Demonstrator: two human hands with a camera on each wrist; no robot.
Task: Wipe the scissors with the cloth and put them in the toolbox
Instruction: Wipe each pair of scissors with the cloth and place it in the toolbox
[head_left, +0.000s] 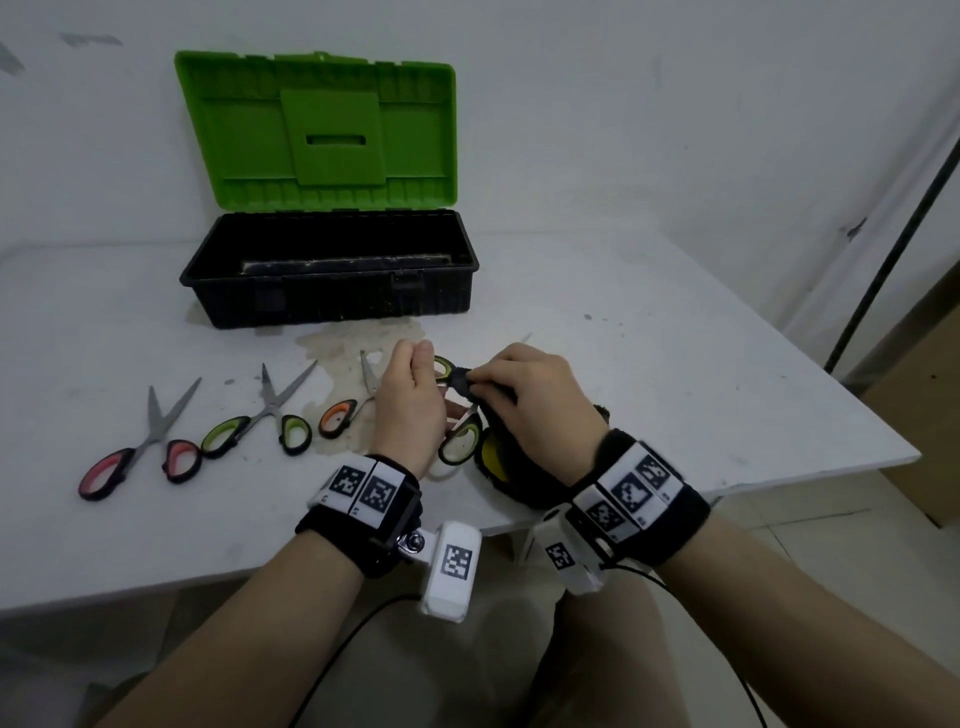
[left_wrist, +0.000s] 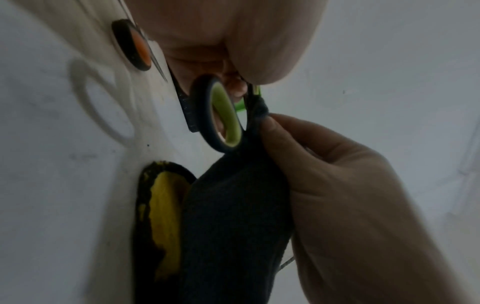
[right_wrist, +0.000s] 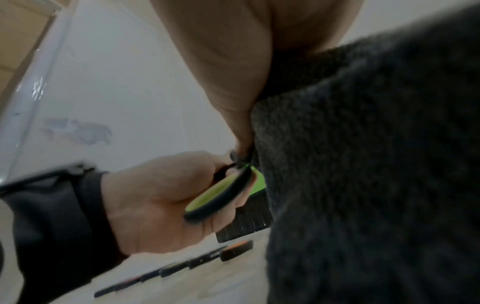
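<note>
My left hand grips a pair of green-handled scissors just above the table, fingers curled round the blades near the pivot; the blades are hidden. My right hand pinches a dark grey cloth around the upper handle loop. The cloth hangs down to the table, its yellow side showing. In the right wrist view the cloth fills the right half, beside my left hand and the scissors handle. The open toolbox stands behind, green lid upright.
Three more pairs of scissors lie on the white table to my left: pink-handled, green-handled and orange-handled. A brownish stain marks the table in front of the toolbox. The table's right edge runs diagonally; a dark pole stands beyond.
</note>
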